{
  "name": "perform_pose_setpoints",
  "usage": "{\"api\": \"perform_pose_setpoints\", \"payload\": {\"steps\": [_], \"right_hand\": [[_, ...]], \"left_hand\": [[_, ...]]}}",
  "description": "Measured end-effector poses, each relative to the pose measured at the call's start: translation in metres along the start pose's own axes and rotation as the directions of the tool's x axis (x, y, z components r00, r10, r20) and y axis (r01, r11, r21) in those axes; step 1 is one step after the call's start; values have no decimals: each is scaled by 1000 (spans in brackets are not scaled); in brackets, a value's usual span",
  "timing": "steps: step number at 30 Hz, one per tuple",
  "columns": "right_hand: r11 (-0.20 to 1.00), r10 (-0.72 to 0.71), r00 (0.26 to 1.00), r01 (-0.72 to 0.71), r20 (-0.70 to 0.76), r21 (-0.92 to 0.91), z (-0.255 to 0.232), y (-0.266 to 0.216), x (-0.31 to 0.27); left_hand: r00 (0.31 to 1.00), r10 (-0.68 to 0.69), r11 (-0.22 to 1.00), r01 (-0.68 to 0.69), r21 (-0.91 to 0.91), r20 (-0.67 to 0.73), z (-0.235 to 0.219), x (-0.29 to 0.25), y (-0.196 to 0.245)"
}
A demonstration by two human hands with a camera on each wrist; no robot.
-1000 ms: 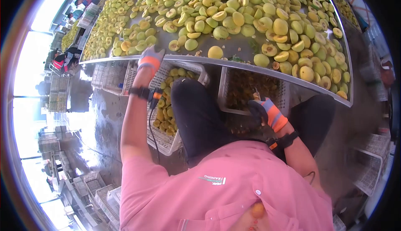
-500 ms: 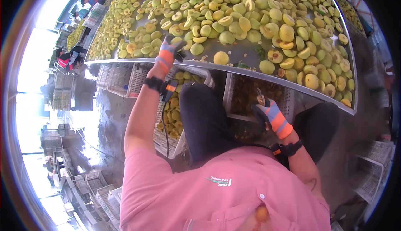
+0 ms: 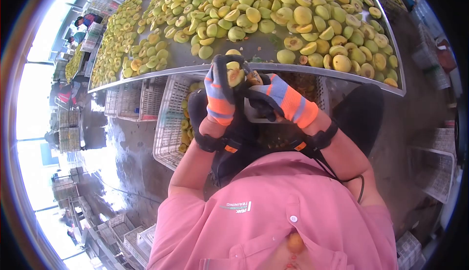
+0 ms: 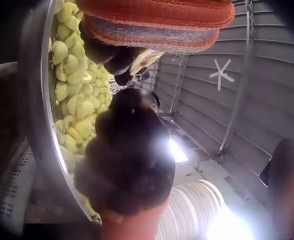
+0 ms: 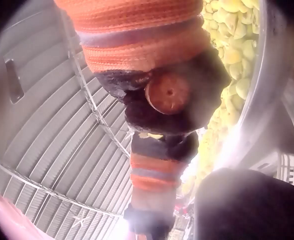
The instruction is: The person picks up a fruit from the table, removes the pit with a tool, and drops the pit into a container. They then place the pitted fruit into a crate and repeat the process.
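Both gloved hands meet over the near edge of a metal table (image 3: 176, 73). My left hand (image 3: 220, 94) holds a yellow-green stone-fruit half (image 3: 235, 78), its cut face turned up with brown at the centre. Right beside it, my right hand (image 3: 286, 99) grips a hand tool; its round brown handle end (image 5: 168, 93) pokes from the fist in the right wrist view. The tool's working end is by the fruit, mostly hidden by the fingers. In the left wrist view a cut piece of fruit (image 4: 144, 61) shows between dark glove fingers.
Many halved fruits (image 3: 273, 13) are heaped across the table. Below its edge, a white crate (image 3: 163, 138) with fruit halves stands by the left knee, and another crate (image 3: 322, 96) with brown bits lies between the legs. Stacked crates (image 3: 432, 172) stand at far right.
My left hand has moved from the table's edge toward the body's middle and now holds a fruit half. My right hand has risen with its tool to meet it.
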State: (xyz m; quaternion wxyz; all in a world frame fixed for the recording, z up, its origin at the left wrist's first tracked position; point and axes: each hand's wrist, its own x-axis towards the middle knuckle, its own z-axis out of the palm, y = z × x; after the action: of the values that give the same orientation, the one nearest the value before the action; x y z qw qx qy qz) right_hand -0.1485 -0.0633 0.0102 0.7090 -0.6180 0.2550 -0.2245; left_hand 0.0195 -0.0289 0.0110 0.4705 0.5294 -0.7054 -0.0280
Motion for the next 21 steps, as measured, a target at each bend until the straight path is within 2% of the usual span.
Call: {"api": "perform_pose_setpoints", "payload": {"steps": [1, 2, 3, 4, 6, 8, 10, 11, 12, 13, 14, 15, 16, 17, 18, 19, 20, 21], "right_hand": [[928, -241, 969, 244, 48, -282, -2, 9, -1], [722, -442, 882, 456, 161, -521, -4, 15, -2], [895, -269, 960, 278, 75, -349, -4, 15, -2], [987, -69, 997, 73, 31, -146, -3, 13, -2], [981, 159, 987, -160, 19, 112, 1, 11, -2], [961, 201, 980, -195, -12, 196, 5, 8, -3], [995, -89, 993, 93, -84, 47, 6, 28, 0], [981, 24, 992, 0, -122, 191, 6, 33, 2], [937, 137, 978, -76, -159, 340, 9, 25, 2], [941, 155, 980, -107, -128, 320, 2, 49, 9], [933, 94, 969, -6, -228, 359, 5, 61, 10], [966, -19, 977, 73, -212, 249, -1, 64, 10], [937, 71, 983, -6, -172, 350, 3, 44, 2], [956, 47, 987, 0, -155, 293, -3, 58, 4], [986, -158, 986, 155, -51, -56, -9, 59, 6], [914, -274, 960, 279, 61, -293, -13, 52, 4], [769, -382, 908, 415, 171, -486, -16, 46, 2], [652, -434, 865, 495, 252, -574, -16, 40, 1]], "left_hand": [[988, -151, 968, 144, -208, -19, 4, -3, 1], [954, -299, 872, 271, -407, -5, 11, -6, 3], [900, -433, 746, 388, -542, 48, 13, -7, 6], [824, -557, 583, 474, -659, 100, 16, -7, 9], [840, -541, 580, 406, -706, 38, 21, -9, 11], [872, -490, 708, 400, -582, 3, 23, -14, 3], [906, -423, 827, 368, -425, -38, 26, -17, 3], [821, -568, 567, 448, -691, 66, 26, -15, 9], [704, -690, 233, 435, -870, 167, 24, -12, 17], [780, -626, 466, 399, -789, 25, 30, -14, 17], [902, -425, 802, 339, -491, -72, 31, -17, 12], [777, -628, 381, 360, -852, 47, 37, -18, 11], [775, -624, 604, 399, -690, -98, 47, -23, 4], [766, -637, 556, 386, -737, -80, 52, -24, 0], [779, -606, 670, 390, -632, -163, 53, -24, 4], [797, -594, 683, 424, -595, -113, 44, -20, 12], [796, -595, 687, 431, -584, -112, 44, -21, 12], [798, -594, 692, 439, -573, -104, 43, -22, 12]]}}
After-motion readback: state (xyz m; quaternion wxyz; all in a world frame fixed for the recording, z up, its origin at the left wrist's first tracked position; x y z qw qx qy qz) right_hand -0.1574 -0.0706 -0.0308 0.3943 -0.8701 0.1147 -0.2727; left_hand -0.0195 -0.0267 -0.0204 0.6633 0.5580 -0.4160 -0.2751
